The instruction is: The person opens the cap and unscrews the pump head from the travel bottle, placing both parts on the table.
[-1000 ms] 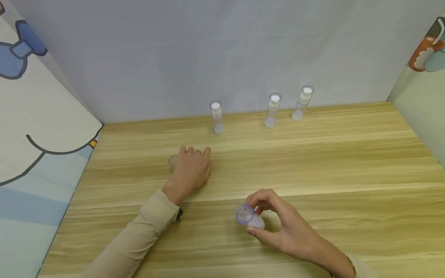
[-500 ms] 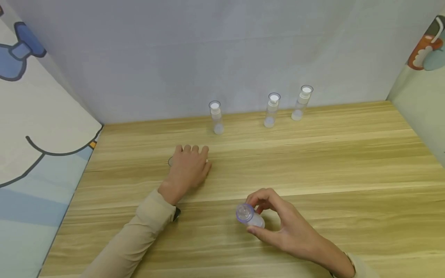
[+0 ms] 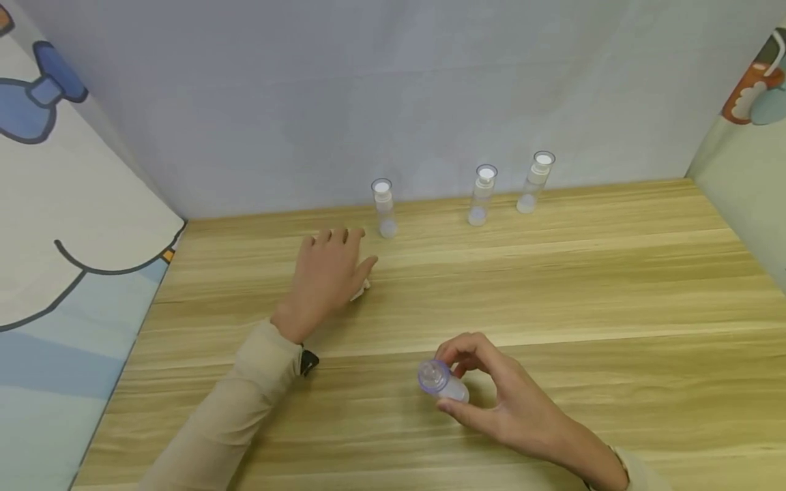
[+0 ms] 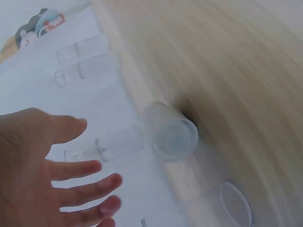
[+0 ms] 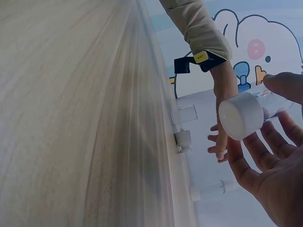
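Note:
My right hand [image 3: 491, 395] holds a small clear bottle [image 3: 451, 389] between thumb and fingers, its open rim tilted up toward the head camera. The bottle's white base [image 5: 240, 116] shows in the right wrist view. My left hand [image 3: 325, 273] is raised over the table, its fingers spread and holding nothing. Just under its thumb a white pump head [image 3: 361, 290] lies on the wood, mostly hidden in the head view; the left wrist view shows this whitish cylinder [image 4: 171, 135] more fully. A clear cap [image 5: 184, 114] stands beside it, covered by the hand in the head view.
Three capped pump bottles stand along the back edge: one bottle [image 3: 385, 208] left of centre, a second bottle [image 3: 481, 196] and a third bottle [image 3: 535, 183] to the right. A pale cloth wall [image 3: 276, 136] rises behind the wooden table [image 3: 583, 293].
My left hand has lifted and moved slightly forward, its fingers straightening away from the white pump head, which now shows below the thumb. The right hand and its bottle have stayed put.

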`<act>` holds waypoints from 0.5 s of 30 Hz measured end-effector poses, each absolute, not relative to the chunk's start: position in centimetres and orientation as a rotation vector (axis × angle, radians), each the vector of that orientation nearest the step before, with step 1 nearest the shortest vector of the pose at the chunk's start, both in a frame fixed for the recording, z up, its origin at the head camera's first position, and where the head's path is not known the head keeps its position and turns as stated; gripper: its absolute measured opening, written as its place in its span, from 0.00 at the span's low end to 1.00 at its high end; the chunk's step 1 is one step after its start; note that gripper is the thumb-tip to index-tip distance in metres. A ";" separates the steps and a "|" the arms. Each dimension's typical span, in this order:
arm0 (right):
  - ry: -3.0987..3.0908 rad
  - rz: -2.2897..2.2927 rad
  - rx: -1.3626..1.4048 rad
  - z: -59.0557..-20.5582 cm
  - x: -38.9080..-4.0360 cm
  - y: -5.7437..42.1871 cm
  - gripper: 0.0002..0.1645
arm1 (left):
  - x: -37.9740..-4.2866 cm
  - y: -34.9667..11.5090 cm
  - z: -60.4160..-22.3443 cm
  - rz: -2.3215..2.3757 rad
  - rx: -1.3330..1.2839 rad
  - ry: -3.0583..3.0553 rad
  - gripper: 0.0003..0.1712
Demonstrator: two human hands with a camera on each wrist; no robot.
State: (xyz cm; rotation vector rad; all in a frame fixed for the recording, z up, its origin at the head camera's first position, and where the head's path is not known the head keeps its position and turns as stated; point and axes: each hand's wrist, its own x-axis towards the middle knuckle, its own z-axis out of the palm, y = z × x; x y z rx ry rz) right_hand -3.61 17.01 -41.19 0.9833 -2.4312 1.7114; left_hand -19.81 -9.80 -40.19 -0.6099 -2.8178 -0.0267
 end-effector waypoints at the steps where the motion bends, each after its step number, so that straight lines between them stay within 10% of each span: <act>1: -2.434 1.718 0.975 -41.2 -3.6 17.0 0.30 | -20.1 -9.8 -40.0 -0.076 -0.596 -2.822 0.30; 15: -2.357 1.779 0.952 -41.3 -5.4 16.6 0.31 | -23.8 -8.9 -38.9 -0.760 -0.558 -2.779 0.46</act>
